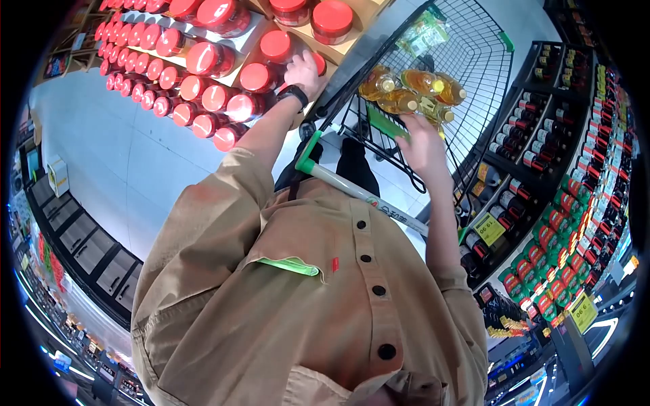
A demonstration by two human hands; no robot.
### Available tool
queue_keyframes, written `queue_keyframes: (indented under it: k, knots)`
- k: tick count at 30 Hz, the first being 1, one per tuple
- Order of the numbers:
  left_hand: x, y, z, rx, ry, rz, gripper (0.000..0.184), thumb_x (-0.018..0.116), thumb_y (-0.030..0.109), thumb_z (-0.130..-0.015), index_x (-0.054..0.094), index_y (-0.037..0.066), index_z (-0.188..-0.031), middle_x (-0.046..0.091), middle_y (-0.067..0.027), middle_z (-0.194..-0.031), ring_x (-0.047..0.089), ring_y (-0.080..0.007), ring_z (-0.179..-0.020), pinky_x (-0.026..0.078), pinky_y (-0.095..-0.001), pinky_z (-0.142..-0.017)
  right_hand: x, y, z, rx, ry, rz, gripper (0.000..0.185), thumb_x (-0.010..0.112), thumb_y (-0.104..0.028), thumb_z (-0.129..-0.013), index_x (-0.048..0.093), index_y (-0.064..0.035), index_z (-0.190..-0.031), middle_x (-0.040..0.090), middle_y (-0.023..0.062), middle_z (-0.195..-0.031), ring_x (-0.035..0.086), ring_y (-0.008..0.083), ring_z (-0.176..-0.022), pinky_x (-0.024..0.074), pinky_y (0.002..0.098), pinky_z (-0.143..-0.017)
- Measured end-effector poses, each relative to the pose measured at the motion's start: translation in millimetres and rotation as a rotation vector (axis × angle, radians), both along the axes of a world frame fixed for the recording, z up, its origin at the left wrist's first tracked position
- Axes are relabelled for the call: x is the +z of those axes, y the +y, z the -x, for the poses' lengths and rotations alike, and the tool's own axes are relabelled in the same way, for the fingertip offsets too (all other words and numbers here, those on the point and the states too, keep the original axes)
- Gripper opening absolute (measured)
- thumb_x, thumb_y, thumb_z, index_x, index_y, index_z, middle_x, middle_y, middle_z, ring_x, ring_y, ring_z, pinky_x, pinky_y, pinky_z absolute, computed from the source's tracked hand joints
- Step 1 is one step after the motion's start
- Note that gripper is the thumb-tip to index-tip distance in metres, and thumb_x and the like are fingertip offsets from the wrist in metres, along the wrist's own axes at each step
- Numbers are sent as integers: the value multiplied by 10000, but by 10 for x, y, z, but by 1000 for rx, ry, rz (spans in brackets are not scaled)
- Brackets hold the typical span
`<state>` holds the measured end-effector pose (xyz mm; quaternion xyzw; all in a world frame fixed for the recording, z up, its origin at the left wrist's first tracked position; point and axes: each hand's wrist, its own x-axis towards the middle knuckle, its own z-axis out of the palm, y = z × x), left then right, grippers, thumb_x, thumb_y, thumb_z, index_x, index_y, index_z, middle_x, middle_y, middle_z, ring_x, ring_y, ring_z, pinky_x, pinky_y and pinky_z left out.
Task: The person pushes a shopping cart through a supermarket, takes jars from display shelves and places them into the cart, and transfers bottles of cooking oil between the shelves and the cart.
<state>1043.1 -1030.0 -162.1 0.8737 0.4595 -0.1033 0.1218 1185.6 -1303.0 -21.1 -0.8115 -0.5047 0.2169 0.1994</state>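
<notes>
Left hand (305,74) at a red-lidded jar (320,64) near the display's wooden edge (362,30), fingers bent by the lid; can't tell if gripped. Right hand (424,147) at the cart's (386,124) near end, just beside yellow-liquid bottles (421,82), grip unclear. More jars (209,59) in rows.
</notes>
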Motion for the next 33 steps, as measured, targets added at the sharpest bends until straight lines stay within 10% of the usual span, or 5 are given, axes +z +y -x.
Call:
queue_keyframes:
  k: [11,21,26,33]
  knots:
    - [-293,295,45,-92,-90,107,736,813,404,-704,435,-11,-1180,593,-281,-1106,668,-395,-951,561,-448,-824,-290,454,517,-7,191,-76,372,745,-109,-790,639,-3,-1131,637,159,-1139,631,347,-1036,514,410,-908]
    - [1268,20,145,-205,-365,162,754,862,281,-630,539,6,-1253,657,-204,-1120,642,-369,-1061,524,-429,-921,-249,598,475,-154,296,-246,755,854,-162,-681,499,-6,-1329,558,199,-1296,566,375,-1180,472,424,-1008]
    - [1998,-83,352,-106,-633,563,752,879,192,-661,519,-32,-1282,656,-107,-1133,638,-178,-1030,517,-324,-927,106,704,509,-131,450,-411,999,913,-184,-592,382,-45,-1426,450,203,-1420,455,379,-1322,389,437,-1112]
    - [2469,-340,405,41,-817,1058,564,841,193,-767,571,-45,-1202,662,-100,-1093,643,-148,-999,537,-301,-868,572,552,565,-196,913,-467,991,937,-181,-576,418,-14,-1403,546,161,-1327,551,256,-1227,434,377,-1061]
